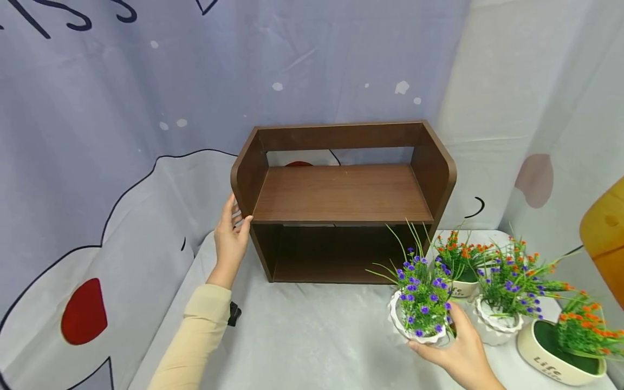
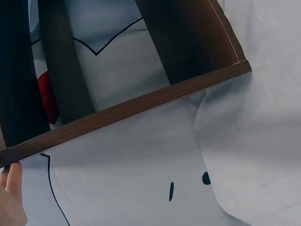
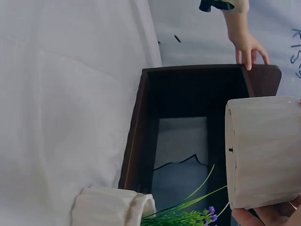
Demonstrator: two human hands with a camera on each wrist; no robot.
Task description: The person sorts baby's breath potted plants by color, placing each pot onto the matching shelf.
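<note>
A brown two-tier wooden shelf (image 1: pixel 341 189) stands against the curtain backdrop. My left hand (image 1: pixel 231 244) touches its left side panel, thumb at the front edge and fingers along the outside; fingertips (image 2: pixel 15 176) also show against the panel in the left wrist view. At the shelf's front right, my right hand (image 1: pixel 463 352) holds a white scalloped flowerpot (image 1: pixel 397 314) with purple flowers (image 1: pixel 424 298) and thin green blades. In the right wrist view the pale pot (image 3: pixel 265 150) is seen close up, with fingers at its lower edge.
Right of the held pot stand another scalloped pot (image 1: pixel 494 327) with purple flowers, an oval "Life" planter (image 1: pixel 551 357) with orange flowers, and a third orange-flowered pot (image 1: pixel 463 290) behind. A white cloth (image 1: pixel 312 341) covers the table. A black object (image 1: pixel 234 314) shows beside the left wrist.
</note>
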